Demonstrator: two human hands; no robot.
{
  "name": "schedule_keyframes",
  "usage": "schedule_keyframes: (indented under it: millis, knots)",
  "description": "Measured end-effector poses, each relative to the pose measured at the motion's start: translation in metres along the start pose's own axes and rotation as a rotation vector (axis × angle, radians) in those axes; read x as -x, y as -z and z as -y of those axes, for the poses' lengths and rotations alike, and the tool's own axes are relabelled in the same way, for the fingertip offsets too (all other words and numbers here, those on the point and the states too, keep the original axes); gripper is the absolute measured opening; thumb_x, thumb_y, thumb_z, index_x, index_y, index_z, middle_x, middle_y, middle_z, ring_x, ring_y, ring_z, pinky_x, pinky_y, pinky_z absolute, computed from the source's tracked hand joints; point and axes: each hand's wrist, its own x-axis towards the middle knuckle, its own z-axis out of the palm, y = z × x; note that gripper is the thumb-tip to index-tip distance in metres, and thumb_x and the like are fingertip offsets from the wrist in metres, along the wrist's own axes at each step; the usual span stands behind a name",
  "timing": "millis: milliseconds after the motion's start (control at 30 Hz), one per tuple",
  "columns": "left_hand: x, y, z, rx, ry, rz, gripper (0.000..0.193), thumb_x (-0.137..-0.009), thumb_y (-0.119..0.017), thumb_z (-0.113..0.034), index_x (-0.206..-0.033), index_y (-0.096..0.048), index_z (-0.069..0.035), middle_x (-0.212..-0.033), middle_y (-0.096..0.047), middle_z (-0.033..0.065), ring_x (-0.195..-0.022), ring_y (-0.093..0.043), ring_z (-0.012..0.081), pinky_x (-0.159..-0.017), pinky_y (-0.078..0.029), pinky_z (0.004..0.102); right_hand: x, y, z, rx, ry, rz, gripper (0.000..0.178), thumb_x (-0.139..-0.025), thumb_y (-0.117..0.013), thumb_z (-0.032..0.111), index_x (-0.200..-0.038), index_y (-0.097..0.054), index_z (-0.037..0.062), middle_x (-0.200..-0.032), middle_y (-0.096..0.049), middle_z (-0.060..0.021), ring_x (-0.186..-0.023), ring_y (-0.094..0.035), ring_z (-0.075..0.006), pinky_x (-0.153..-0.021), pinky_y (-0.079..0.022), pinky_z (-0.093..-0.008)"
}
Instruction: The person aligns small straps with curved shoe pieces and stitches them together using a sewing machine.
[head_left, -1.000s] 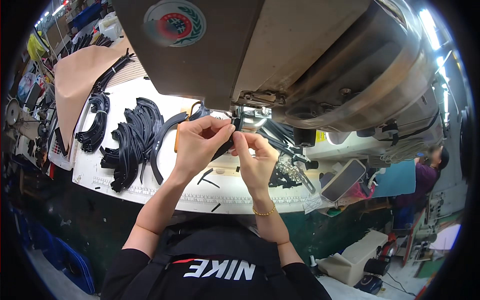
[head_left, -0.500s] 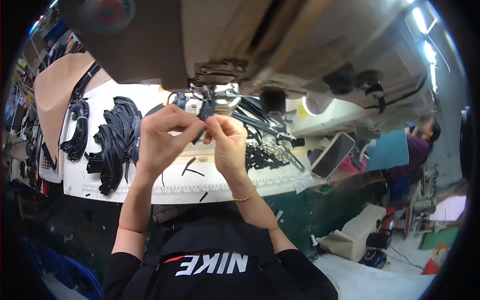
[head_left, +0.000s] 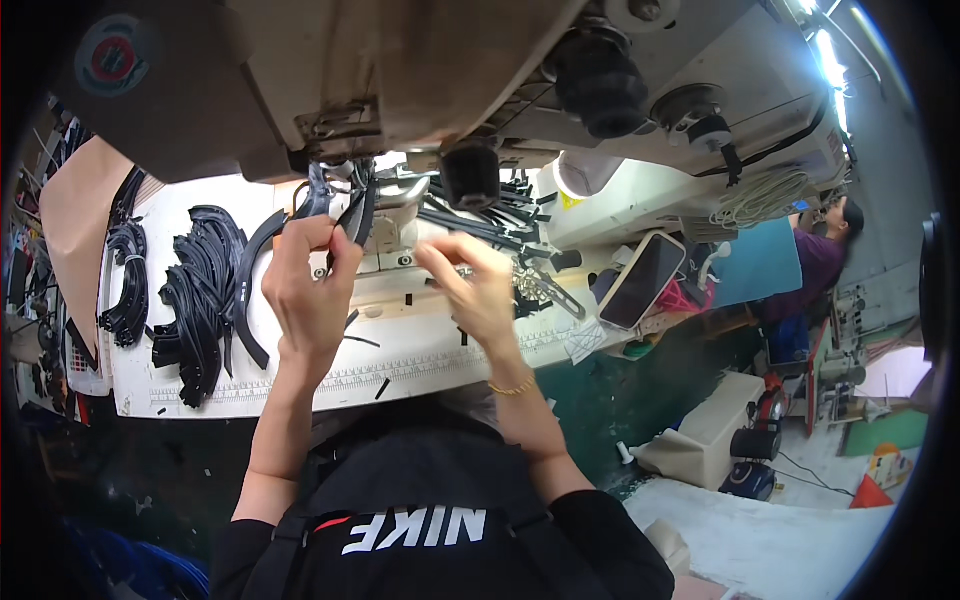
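Observation:
My left hand (head_left: 312,285) is closed, thumb and forefinger pinched on a black strip (head_left: 367,208) just below the sewing machine's needle area. To its right, apart from the strip, my right hand (head_left: 478,290) hovers over the table with its fingers curled in. Whether anything small sits in those fingers is hidden. The sewing machine (head_left: 400,80) looms over both hands. Beside my left hand lie a curved black strip (head_left: 245,300) and a thick pile of black strips (head_left: 200,290).
A tied black bundle (head_left: 128,285) lies at the far left. Right of my hands are more black strips (head_left: 475,228), small metal pieces (head_left: 540,287) and a phone (head_left: 643,280). A ruler strip (head_left: 430,366) runs along the table's front edge. A person in purple (head_left: 822,245) is at the far right.
My right hand has parted from the left and moved right and down. The left hand still pinches black material. The view has shifted, showing more of the machine's right side.

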Motion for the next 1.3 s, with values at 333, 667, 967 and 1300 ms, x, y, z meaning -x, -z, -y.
schedule_keyframes:
  millis: [333, 667, 967, 1300]
  knots:
    - [0.064, -0.088, -0.018, 0.419, -0.024, 0.656, 0.015, -0.076, -0.059, 0.005, -0.091, -0.062, 0.002, -0.084, -0.056, 0.0119, -0.076, -0.057, 0.0267, -0.066, -0.047, 0.0321, 0.062, 0.07, -0.066, 0.747, 0.022, 0.033, 0.008, -0.074, -0.065, 0.01, -0.08, -0.064, 0.0059, -0.079, -0.051, -0.0078, -0.079, -0.052, -0.0252, -0.072, -0.037, -0.0378]
    - [0.052, -0.19, 0.006, 0.012, -0.335, 0.911, 0.01, -0.062, -0.064, -0.004, -0.071, -0.066, -0.004, -0.082, -0.055, 0.0151, -0.073, -0.06, 0.032, -0.062, -0.048, 0.0399, 0.065, 0.077, -0.077, 0.713, 0.05, 0.025, 0.011, -0.076, -0.065, 0.014, -0.081, -0.062, 0.0051, -0.08, -0.056, -0.008, -0.076, -0.053, -0.0261, -0.071, -0.037, -0.0369]
    - [0.045, -0.189, -0.002, 0.026, -0.267, 1.086, 0.009, -0.067, -0.067, -0.01, -0.074, -0.067, -0.004, -0.088, -0.059, 0.0173, -0.074, -0.062, 0.0345, -0.062, -0.05, 0.0416, 0.07, 0.083, -0.067, 0.618, 0.016, -0.185, 0.007, -0.076, -0.064, 0.005, -0.083, -0.062, 0.0058, -0.072, -0.058, -0.0072, -0.065, -0.053, -0.0238, -0.062, -0.041, -0.0342]
    - [0.044, -0.166, -0.006, 0.841, 0.643, 0.96, 0.01, -0.08, -0.063, -0.002, -0.084, -0.064, 0.007, -0.069, -0.064, 0.0098, -0.059, -0.061, 0.011, -0.051, -0.051, 0.022, 0.071, 0.087, -0.065, -0.078, -0.145, -0.473, 0.008, -0.083, -0.062, 0.0, -0.09, -0.06, -0.0035, -0.071, -0.057, 0.0007, -0.052, -0.043, 0.0007, -0.045, -0.032, -0.0135]
